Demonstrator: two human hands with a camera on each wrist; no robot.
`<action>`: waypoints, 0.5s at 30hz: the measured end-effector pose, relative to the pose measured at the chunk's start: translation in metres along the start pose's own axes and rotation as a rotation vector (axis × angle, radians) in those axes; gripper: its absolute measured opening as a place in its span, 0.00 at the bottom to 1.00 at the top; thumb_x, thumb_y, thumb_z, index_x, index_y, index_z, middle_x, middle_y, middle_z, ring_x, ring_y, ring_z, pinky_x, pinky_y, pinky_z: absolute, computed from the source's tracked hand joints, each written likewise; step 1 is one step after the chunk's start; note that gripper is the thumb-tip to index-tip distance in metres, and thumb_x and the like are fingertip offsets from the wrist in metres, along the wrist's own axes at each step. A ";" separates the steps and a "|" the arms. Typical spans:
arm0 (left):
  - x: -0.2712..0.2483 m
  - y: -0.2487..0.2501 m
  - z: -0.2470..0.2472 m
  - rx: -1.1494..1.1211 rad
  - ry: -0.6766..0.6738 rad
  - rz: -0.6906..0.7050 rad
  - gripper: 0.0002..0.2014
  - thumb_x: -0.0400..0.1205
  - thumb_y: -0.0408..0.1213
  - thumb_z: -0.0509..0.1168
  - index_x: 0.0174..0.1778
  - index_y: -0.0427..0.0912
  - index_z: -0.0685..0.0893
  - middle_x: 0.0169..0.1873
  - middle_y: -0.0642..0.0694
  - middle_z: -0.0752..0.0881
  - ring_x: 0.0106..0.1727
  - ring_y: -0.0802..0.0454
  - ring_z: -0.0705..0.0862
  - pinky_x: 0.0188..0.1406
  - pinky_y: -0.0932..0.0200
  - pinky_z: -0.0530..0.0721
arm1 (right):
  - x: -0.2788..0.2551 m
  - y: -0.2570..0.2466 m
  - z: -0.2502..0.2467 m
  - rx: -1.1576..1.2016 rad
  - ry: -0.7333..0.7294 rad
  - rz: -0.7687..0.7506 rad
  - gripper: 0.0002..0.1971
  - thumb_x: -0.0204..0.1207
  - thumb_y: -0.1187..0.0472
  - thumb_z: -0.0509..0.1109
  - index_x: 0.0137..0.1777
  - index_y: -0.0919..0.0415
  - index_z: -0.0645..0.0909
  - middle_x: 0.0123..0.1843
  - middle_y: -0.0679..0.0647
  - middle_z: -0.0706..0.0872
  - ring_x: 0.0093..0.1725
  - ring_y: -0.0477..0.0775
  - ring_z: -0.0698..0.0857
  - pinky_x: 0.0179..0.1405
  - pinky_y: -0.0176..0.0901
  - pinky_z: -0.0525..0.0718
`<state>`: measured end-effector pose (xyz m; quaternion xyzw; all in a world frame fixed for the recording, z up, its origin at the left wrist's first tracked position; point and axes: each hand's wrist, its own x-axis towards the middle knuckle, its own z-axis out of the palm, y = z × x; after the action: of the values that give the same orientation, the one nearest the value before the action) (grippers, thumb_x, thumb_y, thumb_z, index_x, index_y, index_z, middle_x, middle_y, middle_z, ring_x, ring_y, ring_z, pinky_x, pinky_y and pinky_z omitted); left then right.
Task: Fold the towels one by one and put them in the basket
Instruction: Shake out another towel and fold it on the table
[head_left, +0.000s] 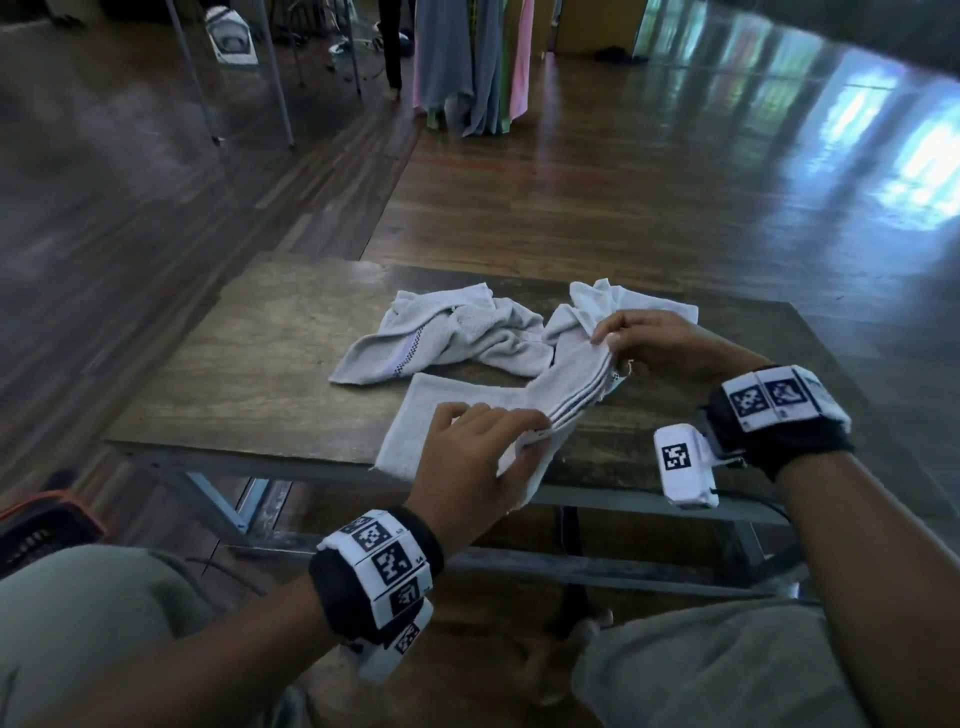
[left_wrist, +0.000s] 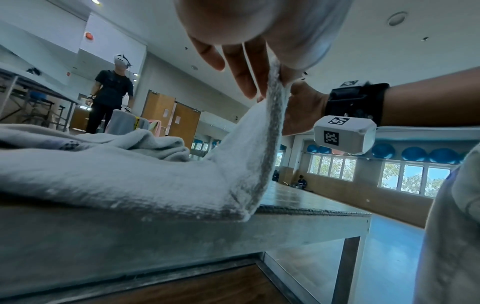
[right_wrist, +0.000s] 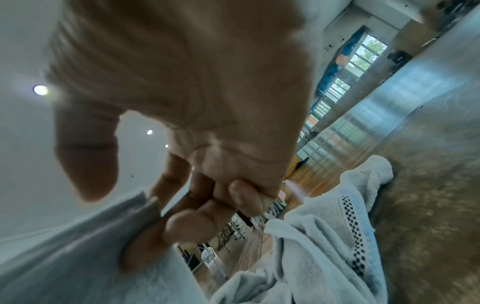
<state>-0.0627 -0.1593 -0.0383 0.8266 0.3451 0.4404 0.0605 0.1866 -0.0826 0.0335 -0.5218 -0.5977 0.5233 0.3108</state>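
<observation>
Folding first towel (head_left: 467, 415) on table (head_left: 249, 374): left hand (head_left: 478, 457), right hand (head_left: 649, 343) both pinching lifted edge. Next: lay edge flat, corners matched.

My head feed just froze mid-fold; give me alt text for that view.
Both hands hold one striped grey towel over a wooden table: left hand at its near edge, right hand pinching the far end. A crumpled towel lies behind.

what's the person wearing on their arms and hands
Both hands are bare, left hand and right hand, with no sleeves on the forearms. Each wrist carries a black wristband ringed with white tiles printed with black square markers, and a small white camera box bearing the same kind of marker hangs from it.
</observation>
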 end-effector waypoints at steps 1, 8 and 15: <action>-0.002 -0.004 -0.003 -0.010 0.011 -0.018 0.08 0.78 0.43 0.65 0.52 0.52 0.80 0.42 0.56 0.89 0.42 0.58 0.84 0.49 0.54 0.74 | 0.001 0.001 -0.002 0.010 -0.041 0.013 0.09 0.68 0.70 0.65 0.47 0.63 0.81 0.34 0.48 0.87 0.36 0.52 0.78 0.34 0.40 0.71; -0.017 -0.025 -0.019 -0.153 0.097 -0.261 0.06 0.78 0.42 0.67 0.49 0.51 0.80 0.42 0.59 0.84 0.43 0.64 0.81 0.47 0.61 0.77 | 0.032 -0.009 0.018 -0.199 -0.130 -0.013 0.21 0.66 0.57 0.78 0.59 0.63 0.83 0.45 0.57 0.90 0.43 0.52 0.84 0.39 0.41 0.74; -0.038 -0.058 -0.038 -0.258 0.162 -0.644 0.07 0.78 0.38 0.71 0.50 0.45 0.85 0.41 0.55 0.88 0.41 0.62 0.85 0.42 0.66 0.83 | 0.097 -0.023 0.075 -0.470 -0.148 -0.017 0.12 0.75 0.61 0.72 0.56 0.64 0.84 0.50 0.51 0.85 0.51 0.46 0.81 0.53 0.38 0.78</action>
<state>-0.1357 -0.1468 -0.0649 0.6235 0.5331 0.5027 0.2727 0.0853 -0.0113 0.0193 -0.5351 -0.7285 0.4039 0.1407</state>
